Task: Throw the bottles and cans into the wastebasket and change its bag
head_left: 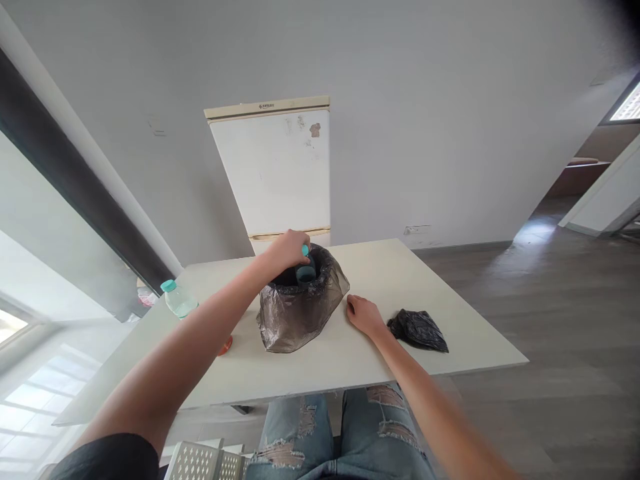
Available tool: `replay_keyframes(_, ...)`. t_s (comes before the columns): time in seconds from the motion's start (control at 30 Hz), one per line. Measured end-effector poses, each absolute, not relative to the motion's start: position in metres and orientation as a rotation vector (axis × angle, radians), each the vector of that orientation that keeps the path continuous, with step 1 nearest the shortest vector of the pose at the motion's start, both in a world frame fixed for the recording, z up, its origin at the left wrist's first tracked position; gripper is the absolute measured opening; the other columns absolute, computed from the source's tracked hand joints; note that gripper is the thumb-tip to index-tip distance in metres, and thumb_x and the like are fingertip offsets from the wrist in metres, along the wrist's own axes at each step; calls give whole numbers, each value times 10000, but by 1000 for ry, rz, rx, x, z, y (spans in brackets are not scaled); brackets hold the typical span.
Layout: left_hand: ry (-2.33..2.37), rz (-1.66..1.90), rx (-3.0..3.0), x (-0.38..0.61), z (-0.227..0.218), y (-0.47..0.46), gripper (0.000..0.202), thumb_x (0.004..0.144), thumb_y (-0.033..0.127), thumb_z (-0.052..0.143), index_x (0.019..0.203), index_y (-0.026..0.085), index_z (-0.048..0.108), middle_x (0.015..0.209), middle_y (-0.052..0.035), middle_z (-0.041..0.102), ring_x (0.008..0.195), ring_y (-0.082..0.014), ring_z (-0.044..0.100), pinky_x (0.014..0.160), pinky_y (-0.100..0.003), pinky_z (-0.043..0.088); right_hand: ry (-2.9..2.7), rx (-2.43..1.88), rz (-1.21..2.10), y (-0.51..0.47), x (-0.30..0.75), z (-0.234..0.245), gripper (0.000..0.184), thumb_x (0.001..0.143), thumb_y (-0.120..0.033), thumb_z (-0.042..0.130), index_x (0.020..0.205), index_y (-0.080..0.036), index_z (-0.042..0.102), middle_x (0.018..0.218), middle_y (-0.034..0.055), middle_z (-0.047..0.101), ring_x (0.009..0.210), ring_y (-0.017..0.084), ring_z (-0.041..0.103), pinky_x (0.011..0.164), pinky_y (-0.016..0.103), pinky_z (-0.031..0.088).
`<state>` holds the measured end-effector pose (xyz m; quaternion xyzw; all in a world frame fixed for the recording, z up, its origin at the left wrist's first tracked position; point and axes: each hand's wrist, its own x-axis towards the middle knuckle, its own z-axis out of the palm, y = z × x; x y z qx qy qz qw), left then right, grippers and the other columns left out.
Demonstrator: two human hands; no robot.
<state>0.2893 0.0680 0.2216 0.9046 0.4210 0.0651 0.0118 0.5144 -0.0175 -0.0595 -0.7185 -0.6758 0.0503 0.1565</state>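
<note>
- We see the left hand (289,249) closed around a bottle (306,272), holding it cap-up in the mouth of the bin (300,313) at the table's (450,293) middle.
- The right hand (365,315) lies open and flat on the table at the bin's 3 o'clock, just beside the liner's (280,327) hem.
- We judge the drop to be the step in hand. Letting go calls for the bottle to clear the liner's rim.
- The liner is thin, glossy, wrinkled grey film, and the bottle is clear plastic with a teal cap.
- A second bottle (179,299) sits at 9 o'clock, and a crumpled black bag (417,330) at 3 o'clock, beyond the right hand.
</note>
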Motion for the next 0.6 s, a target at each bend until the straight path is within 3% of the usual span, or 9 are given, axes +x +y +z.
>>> replay_keyframes(0.17,1266,-62,2843,298,193,84,378,662,54,733,1013,192,753,1072,-89,755,865,-219,696,704,-277,498,-1939,-2042,141,-17,515,-62,150,1022,-238,460,968,-210,597,1027,64,725,920,205,648,696,311,299)
replay_keyframes(0.3,1253,-117,2827,296,186,88,413,638,12,684,999,203,743,1054,-77,752,786,-191,683,655,-260,479,-1936,-2036,149,-17,515,-61,149,1022,-229,459,960,-211,593,1017,64,727,918,205,652,690,312,295)
replay_keyframes(0.5,1203,-76,2823,298,184,87,378,674,36,660,1003,206,736,1050,-77,754,820,-203,695,708,-276,505,-1929,-2028,165,-19,515,-59,142,1011,-219,458,950,-210,585,1021,68,726,895,200,647,677,307,292)
replay_keyframes(0.6,1194,-40,2822,298,188,88,442,672,59,695,1086,211,726,1164,-87,747,938,-223,709,804,-287,532,-1928,-2023,169,-19,516,-60,141,1008,-225,460,942,-211,584,1005,64,722,887,200,643,675,304,292)
